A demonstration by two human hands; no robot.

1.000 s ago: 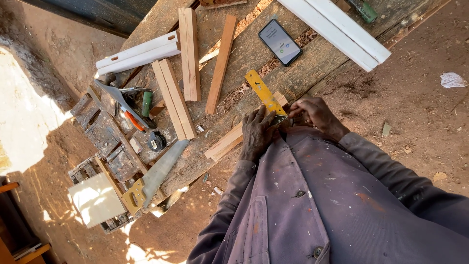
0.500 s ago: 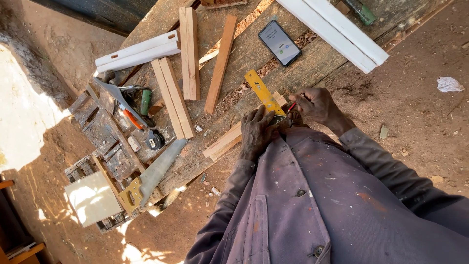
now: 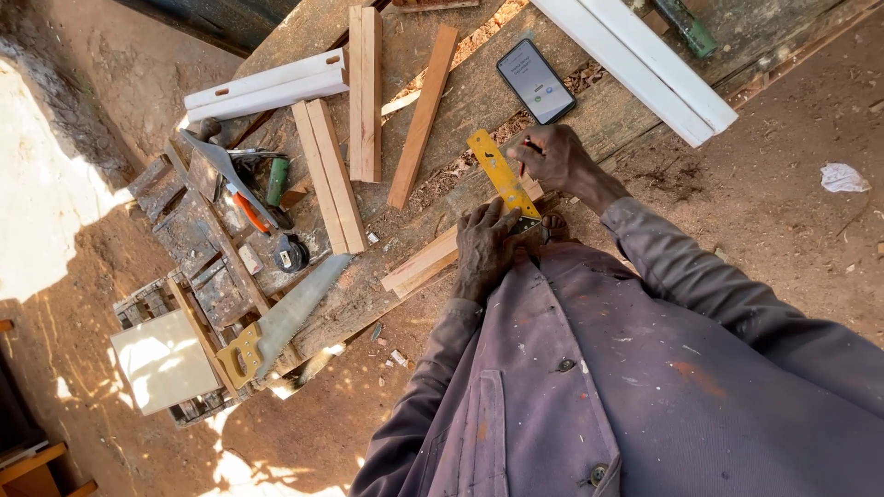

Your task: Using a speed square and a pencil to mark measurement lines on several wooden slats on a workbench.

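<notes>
Here, a rough plank bench [image 3: 589, 110] seen from above. Left hand [image 3: 485, 247] flat, fingers spread and pressing down on the near end of a wooden strip [image 3: 425, 262] at the near edge of the bench, also touching the dark stock of a yellow try square [image 3: 502, 173]. Yellow blade of that square laid across the strip, reaching away over the planks. Right hand [image 3: 551, 158] curled shut around a red pencil [image 3: 526, 156], just beside the far half of the blade, tip pointing at the blade.

Further along the near edge, toward the left end: a handsaw [image 3: 281, 324] with a yellow-brown handle, a black tape measure [image 3: 292, 252], a green-handled tool [image 3: 277, 179], orange-handled pliers [image 3: 250, 213] and a metal trowel-like blade [image 3: 216, 161], all lying loose on a darker lower part of the bench; nothing boxed or held in a container. Below them, a pale square tile [image 3: 164, 361] resting on a wooden pallet [image 3: 198, 285] on the dirt floor.

Middle of the bench: two pairs of wooden strips [image 3: 327, 175] and a single strip [image 3: 422, 115], well apart from the hands. A white moulding [image 3: 267, 87] near the left end, two long white mouldings [image 3: 635, 60] toward the far right corner. A smartphone [image 3: 536, 81], screen lit, lying between the single strip and the long mouldings, near the right hand. Crumpled paper [image 3: 843, 177] on the floor at right.
</notes>
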